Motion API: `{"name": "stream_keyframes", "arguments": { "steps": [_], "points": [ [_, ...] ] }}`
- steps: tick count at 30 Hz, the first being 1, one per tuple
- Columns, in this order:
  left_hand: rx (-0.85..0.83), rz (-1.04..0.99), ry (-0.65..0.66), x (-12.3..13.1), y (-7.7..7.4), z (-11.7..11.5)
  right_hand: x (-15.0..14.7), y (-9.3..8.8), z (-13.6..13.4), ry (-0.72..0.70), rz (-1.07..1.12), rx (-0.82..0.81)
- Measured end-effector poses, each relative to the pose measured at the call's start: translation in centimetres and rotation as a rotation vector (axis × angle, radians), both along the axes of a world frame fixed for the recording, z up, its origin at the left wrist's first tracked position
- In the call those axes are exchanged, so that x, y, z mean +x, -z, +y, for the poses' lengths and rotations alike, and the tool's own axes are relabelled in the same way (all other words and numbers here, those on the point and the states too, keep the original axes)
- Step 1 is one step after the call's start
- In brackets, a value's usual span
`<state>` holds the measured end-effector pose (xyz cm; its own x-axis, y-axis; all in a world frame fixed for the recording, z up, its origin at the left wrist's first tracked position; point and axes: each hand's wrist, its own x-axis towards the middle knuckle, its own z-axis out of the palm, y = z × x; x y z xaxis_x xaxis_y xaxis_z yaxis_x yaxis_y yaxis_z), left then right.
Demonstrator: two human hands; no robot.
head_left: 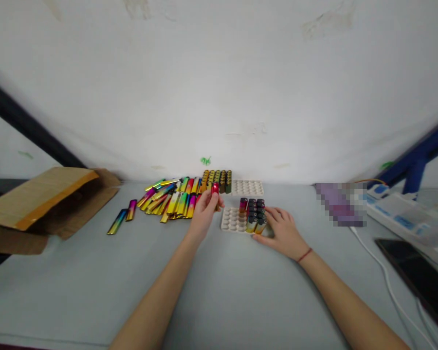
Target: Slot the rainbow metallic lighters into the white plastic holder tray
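Observation:
My left hand [205,209] is closed around a shiny red lighter sleeve [215,188], held upright just left of the near white tray [230,222]. Several black-topped lighters [256,209] with coloured, shiny bodies stand in the right part of that tray, while round hollows show on its left. My right hand [282,231] lies spread at the tray's right side, thumb along the front edge and fingers beside the lighters. Left of my left hand is a heap of shiny rainbow-coloured lighter sleeves [171,201].
Behind stand a packed block of dark-gold lighters [217,179] and another white tray [247,187]. Two loose sleeves [117,221] lie near an open cardboard box [47,204] at left. At right are a black phone [416,274], a white cable [381,270] and a power strip [405,223].

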<state>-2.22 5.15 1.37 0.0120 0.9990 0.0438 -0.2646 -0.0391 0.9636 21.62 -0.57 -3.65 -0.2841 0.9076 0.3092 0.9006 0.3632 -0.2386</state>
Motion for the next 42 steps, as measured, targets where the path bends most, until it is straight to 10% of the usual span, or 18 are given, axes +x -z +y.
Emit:
{"name": "stream_keyframes", "arguments": {
  "steps": [42],
  "points": [
    [-0.316,-0.108,-0.060,0.0,0.7,-1.5,0.7,0.7,-0.1,-0.003,-0.037,0.029]
  ]
}}
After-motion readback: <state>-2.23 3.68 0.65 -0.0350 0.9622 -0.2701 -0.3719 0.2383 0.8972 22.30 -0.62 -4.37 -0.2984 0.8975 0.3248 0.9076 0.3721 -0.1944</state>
